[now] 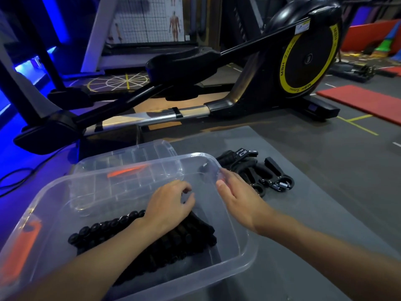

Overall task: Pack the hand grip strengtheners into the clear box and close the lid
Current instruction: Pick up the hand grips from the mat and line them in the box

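Gym flooring is seen all around, with an elliptical trainer point(303, 61) standing well beyond the fingertips of both hands, and a grey mat point(303, 203) serves as the work surface. On it the clear box point(245, 235) is set, lidless and open at the top.

The left hand point(171, 203) is held inside the box. Its fingers point(184, 189) are loosely curled and bunched together, and whether anything is pinched by them cannot be told. A row of packed strengtheners point(173, 242) is laid under the heel of that hand and back along the wrist, behind the fingertips, while bare box floor is seen just ahead of them.

The right hand point(236, 198) is stretched over the box's right rim with its fingers straight and close together, the thumb held apart, and nothing is gripped. Just beyond those fingertips, outside the box on the mat, a loose pile of strengtheners point(267, 177) is heaped, apparently not touched by them.

The task is judged to be partly done: a good share is stowed, but the outer pile has yet to be brought in. The lid point(134, 157) is lying flat past the left fingertips, behind the box, so the closing is not yet begun.
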Tool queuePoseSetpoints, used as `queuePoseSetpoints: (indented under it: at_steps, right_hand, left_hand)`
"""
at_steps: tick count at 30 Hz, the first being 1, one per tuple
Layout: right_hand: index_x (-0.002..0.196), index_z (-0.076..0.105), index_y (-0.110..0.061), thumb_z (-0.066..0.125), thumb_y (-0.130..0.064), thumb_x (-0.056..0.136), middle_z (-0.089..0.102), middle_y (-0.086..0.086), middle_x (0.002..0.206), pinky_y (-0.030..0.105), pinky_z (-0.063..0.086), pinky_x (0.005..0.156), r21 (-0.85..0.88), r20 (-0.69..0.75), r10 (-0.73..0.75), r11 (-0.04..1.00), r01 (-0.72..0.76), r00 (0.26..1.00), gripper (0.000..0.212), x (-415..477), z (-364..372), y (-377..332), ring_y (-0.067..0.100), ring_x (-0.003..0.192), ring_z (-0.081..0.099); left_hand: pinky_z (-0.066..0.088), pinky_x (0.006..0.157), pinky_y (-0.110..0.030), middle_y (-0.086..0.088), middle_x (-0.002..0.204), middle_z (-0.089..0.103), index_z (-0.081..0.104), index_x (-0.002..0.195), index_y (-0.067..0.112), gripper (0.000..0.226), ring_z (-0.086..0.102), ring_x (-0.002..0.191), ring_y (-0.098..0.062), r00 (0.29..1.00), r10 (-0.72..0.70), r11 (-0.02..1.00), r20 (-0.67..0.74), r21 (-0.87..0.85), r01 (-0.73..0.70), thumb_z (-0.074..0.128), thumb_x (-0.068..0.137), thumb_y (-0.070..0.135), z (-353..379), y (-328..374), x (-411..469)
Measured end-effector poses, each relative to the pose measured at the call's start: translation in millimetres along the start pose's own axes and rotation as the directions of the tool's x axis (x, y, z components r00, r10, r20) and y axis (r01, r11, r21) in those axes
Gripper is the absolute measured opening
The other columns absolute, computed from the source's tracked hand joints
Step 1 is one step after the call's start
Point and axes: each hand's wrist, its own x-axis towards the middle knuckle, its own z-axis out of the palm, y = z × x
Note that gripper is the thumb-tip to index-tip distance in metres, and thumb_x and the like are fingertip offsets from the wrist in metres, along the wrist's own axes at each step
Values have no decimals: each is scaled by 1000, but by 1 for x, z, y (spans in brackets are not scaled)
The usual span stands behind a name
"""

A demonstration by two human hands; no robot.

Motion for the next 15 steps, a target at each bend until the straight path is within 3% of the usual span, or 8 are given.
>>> queuePoseSetpoints:
  at_steps: [3, 5, 7, 10, 12, 15]
  right_hand:
    - [134, 47, -31, 28, -56, 94, 54, -6, 136, 48, 38, 105, -38, -35, 21, 999, -22, 999, 51, 16, -13, 11, 14, 126, 48]
    - [127, 50, -29, 33, -50, 97, 57, -2, 128, 48, 39, 101, -102, -59, 88, 990, -94, 994, 41, 36, -28, 26, 20, 121, 51]
    - [122, 51, -29, 35, -50, 97, 58, -1, 124, 48, 40, 98, -221, -64, 112, 967, -124, 992, 36, 59, -40, 45, 24, 118, 51]
    - [122, 50, -29, 37, -53, 95, 57, 1, 127, 46, 37, 100, -298, -67, 132, 943, -146, 989, 39, 98, -44, 68, 26, 123, 48]
    - [132, 46, -28, 39, -55, 94, 53, 1, 134, 46, 32, 104, -319, -56, 143, 935, -154, 988, 48, 126, -41, 80, 25, 128, 44]
    - [141, 40, -25, 42, -60, 92, 47, 2, 142, 47, 29, 107, -355, -15, 121, 927, -118, 993, 61, 165, -32, 96, 24, 132, 41]
  left_hand:
    - [51, 76, -36, 13, 86, 60, 65, 92, 22, 20, 58, 83, -11, 975, 162, 982, -154, -71, -175, 50, 85, 34, -22, 34, 22]
    - [48, 86, -37, 10, 93, 61, 64, 96, 20, 23, 56, 91, -12, 958, 205, 975, -203, -41, -217, 47, 89, 34, -29, 54, 45]
    - [34, 103, -38, 8, 115, 58, 61, 113, 23, 32, 52, 112, -16, 986, 122, 992, -117, 33, -119, 44, 94, 42, -28, 68, 73]
    - [24, 110, -46, 5, 144, 44, 44, 139, 31, 59, 41, 132, -20, 989, -60, 979, 136, 201, 31, 30, 92, 65, -11, 68, 104]
    - [25, 111, -53, 4, 149, 42, 39, 143, 34, 70, 40, 135, -23, 971, -105, 945, 214, 326, 31, 21, 88, 74, 0, 64, 111]
    - [25, 110, -52, 5, 151, 41, 39, 144, 35, 75, 34, 139, -21, 968, -123, 906, 220, 422, 20, 15, 86, 76, 7, 61, 108]
